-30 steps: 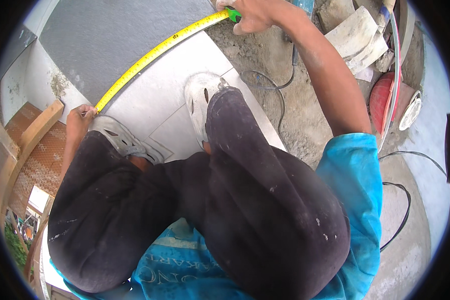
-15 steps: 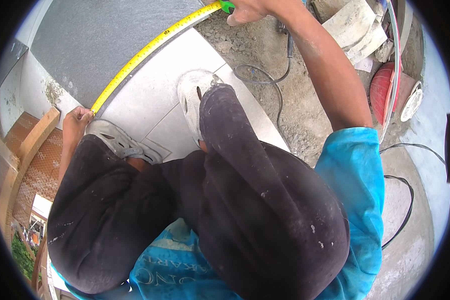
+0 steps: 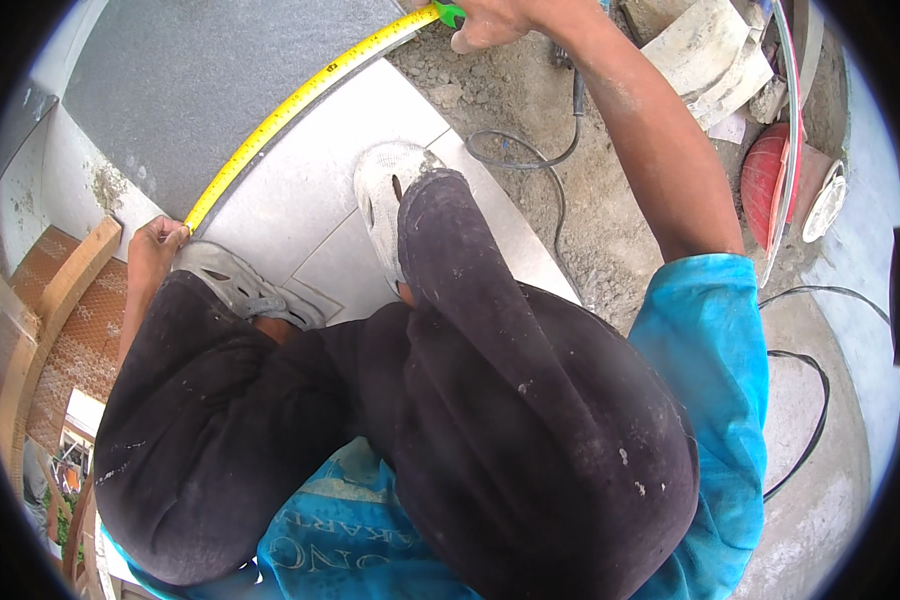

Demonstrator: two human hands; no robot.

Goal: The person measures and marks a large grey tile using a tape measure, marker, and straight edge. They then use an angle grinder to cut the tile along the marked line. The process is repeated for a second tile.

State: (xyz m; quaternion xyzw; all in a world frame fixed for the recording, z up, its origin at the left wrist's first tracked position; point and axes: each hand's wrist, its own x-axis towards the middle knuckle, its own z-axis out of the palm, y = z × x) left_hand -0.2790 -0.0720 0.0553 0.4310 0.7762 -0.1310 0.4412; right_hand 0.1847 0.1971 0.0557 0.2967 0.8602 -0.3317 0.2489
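Observation:
A yellow tape measure (image 3: 315,90) is drawn out along the edge of a dark grey tile (image 3: 210,70), beside white floor tiles (image 3: 310,150). My left hand (image 3: 153,246) pinches the tape's end at the tile's near left corner, by my shoe. At the far edge of the view my right hand (image 3: 500,20) grips the green tape case, which is partly cut off by the frame and covered by the fingers. The blade lies close to the seam between the grey and the white tiles.
Bare, rough soil with a black cable (image 3: 570,160) lies right of the white tiles. Broken slabs (image 3: 705,60) and a red helmet-like object (image 3: 765,180) are at the far right. Wooden beams (image 3: 55,310) stand at the left. My pale shoes (image 3: 378,200) rest on the tiles.
Almost nothing differs; both hands keep hold of the tape measure and the view has shifted only slightly.

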